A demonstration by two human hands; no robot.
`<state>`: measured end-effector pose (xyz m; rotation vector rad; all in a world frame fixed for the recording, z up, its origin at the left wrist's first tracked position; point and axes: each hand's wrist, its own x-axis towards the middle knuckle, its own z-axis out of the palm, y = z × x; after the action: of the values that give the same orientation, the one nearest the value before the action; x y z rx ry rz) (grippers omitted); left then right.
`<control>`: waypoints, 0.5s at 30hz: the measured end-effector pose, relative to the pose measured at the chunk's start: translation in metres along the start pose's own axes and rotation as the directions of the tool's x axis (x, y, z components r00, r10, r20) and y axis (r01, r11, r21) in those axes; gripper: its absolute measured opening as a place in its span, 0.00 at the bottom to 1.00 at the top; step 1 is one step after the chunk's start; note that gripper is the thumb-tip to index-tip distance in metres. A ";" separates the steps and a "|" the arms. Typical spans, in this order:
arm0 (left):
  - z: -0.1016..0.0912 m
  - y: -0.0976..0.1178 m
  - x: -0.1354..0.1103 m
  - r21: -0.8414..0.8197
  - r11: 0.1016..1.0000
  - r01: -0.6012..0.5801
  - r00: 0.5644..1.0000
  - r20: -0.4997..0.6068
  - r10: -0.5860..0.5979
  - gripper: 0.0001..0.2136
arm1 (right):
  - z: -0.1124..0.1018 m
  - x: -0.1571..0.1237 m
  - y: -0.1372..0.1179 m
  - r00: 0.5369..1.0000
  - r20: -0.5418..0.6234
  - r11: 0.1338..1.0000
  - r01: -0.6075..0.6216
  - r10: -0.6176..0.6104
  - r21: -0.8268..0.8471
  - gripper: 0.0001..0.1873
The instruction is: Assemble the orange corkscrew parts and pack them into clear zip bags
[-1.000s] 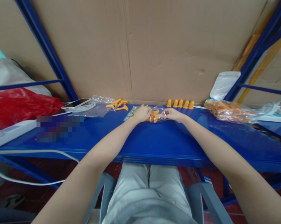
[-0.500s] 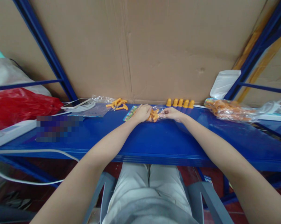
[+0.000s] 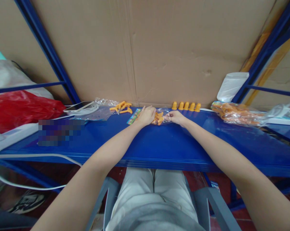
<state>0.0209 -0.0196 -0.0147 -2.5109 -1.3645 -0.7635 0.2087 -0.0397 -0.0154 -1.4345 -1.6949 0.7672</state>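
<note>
A clear plastic bag (image 3: 167, 111) lies on the blue shelf, with orange plastic pieces (image 3: 159, 119) inside it and a colourful printed card (image 3: 133, 117) at its left end. My left hand (image 3: 147, 116) rests over the bag's left part, fingers stretched across it, partly hiding the card and the pieces. At the bag's right end, my right hand (image 3: 178, 117) pinches the clear plastic between thumb and fingers. Behind my right hand stands a row of several orange thimble-shaped caps (image 3: 186, 106). Loose orange pieces with a small chain (image 3: 123, 108) lie left of my left hand.
Clear bags (image 3: 97, 112), a white cable (image 3: 87, 108) and a phone (image 3: 79, 106) lie to the left, near a red bag (image 3: 24, 110). A large bag of orange pieces (image 3: 236, 114) sits at the right. Cardboard (image 3: 171, 57) backs the blue shelf (image 3: 169, 144).
Both hands stay almost in place on the bag, with only slight finger movement. At the lower left, a shoe under the shelf shows more fully.
</note>
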 end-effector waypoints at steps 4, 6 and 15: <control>-0.001 0.001 0.001 0.007 1.000 0.016 1.000 -0.019 -0.015 0.17 | -0.002 0.000 -0.005 0.999 -0.008 0.995 0.030 -0.031 -0.094 0.05; -0.003 0.001 0.002 0.000 1.000 0.020 0.999 -0.038 -0.020 0.16 | -0.006 -0.001 -0.008 0.999 -0.019 0.993 0.027 -0.029 -0.117 0.06; -0.018 -0.009 0.005 -0.074 0.993 0.096 0.989 -0.109 -0.104 0.16 | -0.044 -0.007 -0.030 0.995 0.020 0.995 -0.097 0.097 0.023 0.23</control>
<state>0.0095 -0.0173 0.0023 -2.4233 -1.4578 -0.9724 0.2310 -0.0537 0.0311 -1.5060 -1.6341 0.8541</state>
